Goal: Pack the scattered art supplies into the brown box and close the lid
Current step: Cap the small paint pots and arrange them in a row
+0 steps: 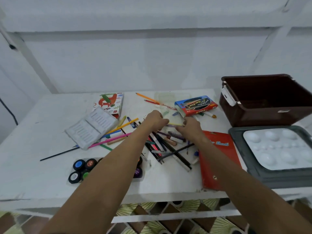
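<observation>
1. I am reaching both arms across the white table (33,174), my left hand (156,119) and right hand (190,126) meeting over the heap of pens and pencils (162,146).
2. My fingers on both hands are curling round a thin yellow stick (173,124) running between them; a purple one lies just below it, though I cannot tell whether I am gripping that too.
3. The brown box (270,100) is sitting open at the far right, well apart from my hands.
4. Its grey lid (249,166) is lying nearer me, carrying a white palette (278,147).
5. Paint pots (79,169) are sitting under my left forearm.
</observation>
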A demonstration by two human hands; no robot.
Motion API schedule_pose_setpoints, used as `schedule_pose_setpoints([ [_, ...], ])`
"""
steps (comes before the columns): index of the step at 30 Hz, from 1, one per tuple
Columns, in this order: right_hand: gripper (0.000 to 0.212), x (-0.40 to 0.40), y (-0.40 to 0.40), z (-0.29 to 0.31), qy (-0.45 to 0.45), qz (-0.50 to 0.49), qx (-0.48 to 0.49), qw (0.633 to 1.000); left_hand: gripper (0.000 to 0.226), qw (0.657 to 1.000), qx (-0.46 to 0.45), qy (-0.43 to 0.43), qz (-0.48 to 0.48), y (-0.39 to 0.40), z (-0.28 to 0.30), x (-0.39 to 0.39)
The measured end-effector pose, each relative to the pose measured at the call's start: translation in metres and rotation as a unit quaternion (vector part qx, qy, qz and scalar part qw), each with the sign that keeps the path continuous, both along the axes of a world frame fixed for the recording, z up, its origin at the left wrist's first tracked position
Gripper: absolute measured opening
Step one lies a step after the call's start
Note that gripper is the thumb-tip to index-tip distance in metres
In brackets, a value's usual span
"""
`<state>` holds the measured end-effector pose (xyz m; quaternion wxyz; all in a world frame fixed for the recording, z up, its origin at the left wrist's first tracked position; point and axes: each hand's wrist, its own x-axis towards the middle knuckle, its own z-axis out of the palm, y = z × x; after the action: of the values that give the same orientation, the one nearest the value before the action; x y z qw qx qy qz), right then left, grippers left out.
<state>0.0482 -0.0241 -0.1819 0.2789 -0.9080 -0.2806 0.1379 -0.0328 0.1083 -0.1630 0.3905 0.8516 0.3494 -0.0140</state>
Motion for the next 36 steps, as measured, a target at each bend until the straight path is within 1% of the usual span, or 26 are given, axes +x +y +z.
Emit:
schedule_pose_setpoints([
  [2, 0.029, -0.001, -0.003, 0.001, 0.050, 0.003, 0.053, 0.997, 0.028, 1.000, -0.027, -0.007, 0.009, -0.001, -0.002, 0.003],
  [4, 0.032, -0.002, -0.006, 0.000, 0.089, 0.012, 0.098, 0.991, 0.020, 0.998, -0.048, -0.023, 0.027, 0.000, -0.003, 0.003],
  [5, 0.029, -0.003, -0.007, -0.001, 0.098, 0.017, 0.109, 0.989, 0.019, 0.997, -0.060, -0.031, 0.038, 0.001, -0.002, 0.001],
  [6, 0.024, -0.005, -0.008, -0.001, 0.101, 0.017, 0.114, 0.988, 0.023, 0.995, -0.076, -0.040, 0.049, 0.001, 0.000, -0.003],
  [7, 0.025, -0.007, -0.009, -0.001, 0.104, 0.015, 0.115, 0.988, 0.027, 0.993, -0.090, -0.045, 0.059, 0.001, 0.001, -0.007],
  [10, 0.049, -0.015, -0.009, 0.000, 0.121, 0.026, 0.142, 0.982, 0.035, 0.988, -0.122, -0.051, 0.085, 0.002, 0.005, -0.026],
  [12, 0.056, -0.025, -0.009, 0.003, 0.154, 0.032, 0.166, 0.974, 0.043, 0.983, -0.142, -0.056, 0.104, 0.000, 0.007, -0.043],
  [14, 0.059, -0.035, -0.010, 0.008, 0.215, 0.036, 0.200, 0.955, 0.056, 0.978, -0.157, -0.070, 0.119, -0.002, 0.008, -0.061],
  [17, 0.056, -0.045, -0.008, 0.013, 0.284, 0.056, 0.248, 0.924, 0.069, 0.968, -0.167, -0.120, 0.142, -0.007, 0.014, -0.089],
  [19, 0.051, -0.054, -0.005, 0.016, 0.322, 0.079, 0.269, 0.904, 0.078, 0.951, -0.203, -0.170, 0.157, -0.006, 0.019, -0.107],
  [20, 0.050, -0.061, -0.003, 0.018, 0.349, 0.093, 0.277, 0.890, 0.079, 0.942, -0.225, -0.192, 0.160, -0.004, 0.022, -0.115],
  [21, 0.051, -0.069, 0.001, 0.019, 0.376, 0.107, 0.283, 0.876, 0.076, 0.940, -0.224, -0.201, 0.161, -0.003, 0.025, -0.123],
  [24, 0.048, -0.086, 0.013, 0.025, 0.422, 0.115, 0.285, 0.853, 0.063, 0.953, -0.148, -0.200, 0.173, 0.005, 0.027, -0.151],
  [26, 0.048, -0.090, 0.018, 0.029, 0.441, 0.111, 0.292, 0.841, 0.049, 0.963, -0.084, -0.184, 0.180, 0.014, 0.024, -0.172],
  [28, 0.046, -0.090, 0.019, 0.031, 0.450, 0.120, 0.302, 0.832, 0.044, 0.968, -0.003, -0.168, 0.185, 0.025, 0.020, -0.191],
  [30, 0.044, -0.091, 0.019, 0.035, 0.442, 0.134, 0.312, 0.830, 0.047, 0.969, 0.065, -0.150, 0.184, 0.036, 0.018, -0.208],
  [32, 0.039, -0.092, 0.019, 0.040, 0.434, 0.146, 0.320, 0.830, 0.054, 0.973, 0.096, -0.117, 0.174, 0.045, 0.018, -0.224],
  [34, 0.036, -0.093, 0.018, 0.046, 0.439, 0.165, 0.322, 0.823, 0.071, 0.974, 0.062, -0.107, 0.188, 0.053, 0.016, -0.237],
  [36, 0.037, -0.094, 0.017, 0.049, 0.447, 0.193, 0.314, 0.815, 0.088, 0.969, 0.004, -0.129, 0.211, 0.056, 0.019, -0.251],
])
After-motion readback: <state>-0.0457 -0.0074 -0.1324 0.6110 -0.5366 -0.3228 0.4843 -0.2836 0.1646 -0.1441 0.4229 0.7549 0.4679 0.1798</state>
